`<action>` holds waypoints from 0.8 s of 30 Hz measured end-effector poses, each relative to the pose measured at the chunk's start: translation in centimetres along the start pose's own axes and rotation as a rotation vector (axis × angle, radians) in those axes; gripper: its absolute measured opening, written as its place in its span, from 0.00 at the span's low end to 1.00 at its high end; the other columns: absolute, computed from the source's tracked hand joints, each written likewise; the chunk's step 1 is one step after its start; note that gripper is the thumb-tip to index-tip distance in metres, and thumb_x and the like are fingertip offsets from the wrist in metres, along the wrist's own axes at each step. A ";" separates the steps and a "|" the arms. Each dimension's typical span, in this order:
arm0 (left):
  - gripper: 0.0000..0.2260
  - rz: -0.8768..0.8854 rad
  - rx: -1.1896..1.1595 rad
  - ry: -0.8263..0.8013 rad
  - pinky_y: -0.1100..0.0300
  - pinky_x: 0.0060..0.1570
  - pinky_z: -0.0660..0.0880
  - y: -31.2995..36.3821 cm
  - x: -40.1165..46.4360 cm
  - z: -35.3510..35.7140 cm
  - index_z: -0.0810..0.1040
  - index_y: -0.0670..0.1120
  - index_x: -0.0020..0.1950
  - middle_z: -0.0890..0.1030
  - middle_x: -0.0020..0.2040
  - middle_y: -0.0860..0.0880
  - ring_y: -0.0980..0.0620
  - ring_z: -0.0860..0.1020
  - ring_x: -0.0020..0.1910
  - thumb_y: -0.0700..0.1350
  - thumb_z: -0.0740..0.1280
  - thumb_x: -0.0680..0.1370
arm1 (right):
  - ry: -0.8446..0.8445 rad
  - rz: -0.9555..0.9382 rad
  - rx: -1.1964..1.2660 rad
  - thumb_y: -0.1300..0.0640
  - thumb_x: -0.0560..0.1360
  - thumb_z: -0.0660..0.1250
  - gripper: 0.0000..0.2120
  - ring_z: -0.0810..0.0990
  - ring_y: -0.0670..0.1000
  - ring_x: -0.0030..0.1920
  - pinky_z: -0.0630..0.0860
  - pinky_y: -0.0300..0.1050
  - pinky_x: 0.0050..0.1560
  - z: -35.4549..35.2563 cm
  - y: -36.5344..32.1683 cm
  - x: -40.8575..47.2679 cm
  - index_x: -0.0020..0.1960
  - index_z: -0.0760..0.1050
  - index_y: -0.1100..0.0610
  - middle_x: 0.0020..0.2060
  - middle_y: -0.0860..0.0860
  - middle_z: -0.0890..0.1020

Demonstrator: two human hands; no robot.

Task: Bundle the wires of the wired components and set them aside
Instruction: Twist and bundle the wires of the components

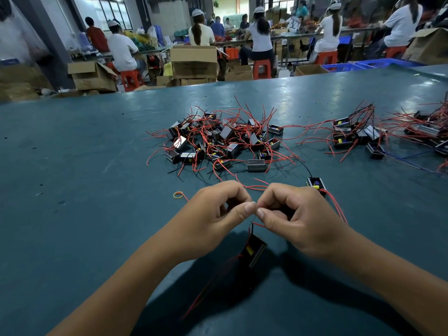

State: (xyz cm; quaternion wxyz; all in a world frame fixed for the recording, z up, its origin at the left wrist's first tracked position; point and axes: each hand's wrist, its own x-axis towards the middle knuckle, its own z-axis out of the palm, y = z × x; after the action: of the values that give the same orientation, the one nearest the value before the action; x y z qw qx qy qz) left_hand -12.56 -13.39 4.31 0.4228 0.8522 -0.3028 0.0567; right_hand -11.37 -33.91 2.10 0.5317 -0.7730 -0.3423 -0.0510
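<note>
Left hand (218, 214) and right hand (291, 219) each pinch the wires (252, 220); component (254, 253) hangs directly below both grips, long axis tilted; hands equally near.

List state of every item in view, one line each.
Left hand: pinching thin wires, fingers curled.
Right hand: pinching the same wires, fingertips meeting the left's.
Held component: hanging by its wires below the hands, tilted.
Centre pile: loose, wires tangled, unbundled.
Right pile: apart from the centre pile; bundling unclear.
Lone component: lying on table by right hand.
Rubber band: lying loose on table.
</note>
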 end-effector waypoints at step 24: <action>0.05 -0.042 -0.170 0.105 0.57 0.39 0.73 -1.1 0.2 -0.7 0.83 0.51 0.49 0.80 0.42 0.54 0.52 0.76 0.40 0.43 0.74 0.75 | 0.076 -0.037 -0.128 0.58 0.75 0.68 0.06 0.62 0.42 0.27 0.61 0.32 0.29 -0.2 -0.2 0.0 0.39 0.74 0.53 0.25 0.44 0.66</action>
State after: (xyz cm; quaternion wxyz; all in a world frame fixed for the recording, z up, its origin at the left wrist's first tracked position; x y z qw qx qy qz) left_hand -11.66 -12.44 4.14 0.5102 0.8152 -0.2660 0.0666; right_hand -11.45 -34.01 2.36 0.4930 -0.7963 -0.3320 -0.1119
